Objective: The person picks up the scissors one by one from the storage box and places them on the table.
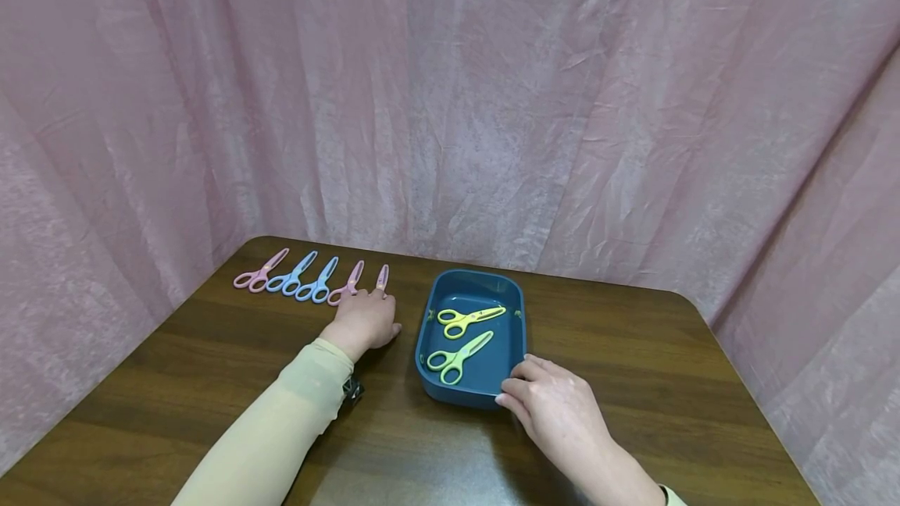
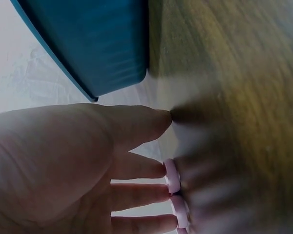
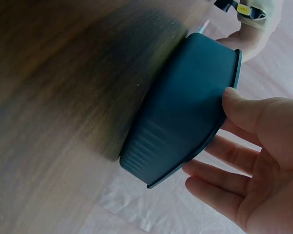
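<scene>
My left hand [image 1: 364,320] reaches over the right end of a row of scissors. Its fingertips touch the handle rings of a pair of pink scissors [image 1: 383,277]; in the left wrist view, the fingers [image 2: 139,197] lie nearly straight against the pink rings [image 2: 172,176], with the thumb apart. With thumb and fingers, my right hand [image 1: 558,404] holds the rim of a dark blue plastic box [image 1: 460,394] at its near right corner. Inside the box lie yellow scissors [image 1: 457,322] and, nearer me, green scissors [image 1: 453,361].
Left of my left hand, more scissors lie side by side: pink scissors [image 1: 351,278], two blue pairs [image 1: 319,283] [image 1: 291,278] and another pink pair [image 1: 260,276]. Everything stands on a brown wooden table [image 1: 619,334]. A pink curtain [image 1: 492,100] hangs behind it.
</scene>
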A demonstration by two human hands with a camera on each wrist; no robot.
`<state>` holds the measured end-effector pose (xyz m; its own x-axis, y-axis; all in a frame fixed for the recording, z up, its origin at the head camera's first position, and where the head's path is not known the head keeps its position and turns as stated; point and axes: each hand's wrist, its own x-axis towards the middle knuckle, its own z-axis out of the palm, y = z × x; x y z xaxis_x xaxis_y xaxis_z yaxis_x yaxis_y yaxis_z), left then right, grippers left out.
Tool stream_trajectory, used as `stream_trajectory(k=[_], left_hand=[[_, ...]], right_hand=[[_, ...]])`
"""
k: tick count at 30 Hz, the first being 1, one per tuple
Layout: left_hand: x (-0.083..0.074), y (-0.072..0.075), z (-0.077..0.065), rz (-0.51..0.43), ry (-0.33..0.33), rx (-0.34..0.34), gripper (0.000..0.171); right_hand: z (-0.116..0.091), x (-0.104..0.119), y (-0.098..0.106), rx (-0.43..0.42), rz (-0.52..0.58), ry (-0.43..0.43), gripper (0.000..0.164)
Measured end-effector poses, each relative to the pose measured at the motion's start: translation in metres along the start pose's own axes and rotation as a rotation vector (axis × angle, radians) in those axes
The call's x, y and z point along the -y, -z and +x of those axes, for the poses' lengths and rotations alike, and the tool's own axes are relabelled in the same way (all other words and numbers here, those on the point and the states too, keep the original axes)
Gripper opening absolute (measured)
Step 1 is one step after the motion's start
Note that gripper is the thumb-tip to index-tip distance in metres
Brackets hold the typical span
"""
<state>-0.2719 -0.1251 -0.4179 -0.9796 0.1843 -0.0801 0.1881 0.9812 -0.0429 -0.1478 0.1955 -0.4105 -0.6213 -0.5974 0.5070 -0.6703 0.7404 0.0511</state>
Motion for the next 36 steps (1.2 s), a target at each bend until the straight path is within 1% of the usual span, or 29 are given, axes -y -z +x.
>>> stream_trajectory(k=[3, 9, 13, 18, 21, 25, 29, 33, 36], left_hand=[[0.001, 0.000, -0.001, 0.006, -0.001, -0.015, 0.052], [0.001, -0.002, 0.000, 0.016, -0.006, -0.076, 0.048], [0.000, 0.001, -0.001, 0.027, -0.002, -0.105, 0.047], [-0.003, 0.008, -0.004, 0.029, -0.009, -0.188, 0.046], [-0.006, 0.015, -0.007, 0.017, -0.021, -0.241, 0.045], [-0.012, 0.024, -0.017, 0.004, -0.063, -0.299, 0.045], [-0.023, 0.033, -0.029, -0.005, -0.126, -0.355, 0.047], [-0.036, 0.040, -0.038, -0.020, -0.202, -0.365, 0.052], [-0.045, 0.043, -0.043, -0.031, -0.248, -0.339, 0.054]], right_hand=[[0.000, 0.000, 0.000, -0.005, 0.000, 0.003, 0.011], [0.000, 0.000, 0.000, -0.019, 0.000, 0.013, 0.012], [0.000, 0.000, 0.000, -0.014, 0.002, 0.011, 0.011], [0.000, 0.000, 0.000, -0.006, 0.003, 0.007, 0.011], [0.001, 0.000, 0.000, -0.013, 0.006, 0.008, 0.012], [0.001, 0.000, 0.000, -0.028, 0.012, 0.013, 0.012], [0.000, 0.000, 0.000, -0.033, 0.012, 0.017, 0.012], [0.000, -0.001, 0.000, -0.030, 0.013, 0.008, 0.012], [0.000, -0.001, 0.001, -0.016, 0.017, 0.000, 0.011]])
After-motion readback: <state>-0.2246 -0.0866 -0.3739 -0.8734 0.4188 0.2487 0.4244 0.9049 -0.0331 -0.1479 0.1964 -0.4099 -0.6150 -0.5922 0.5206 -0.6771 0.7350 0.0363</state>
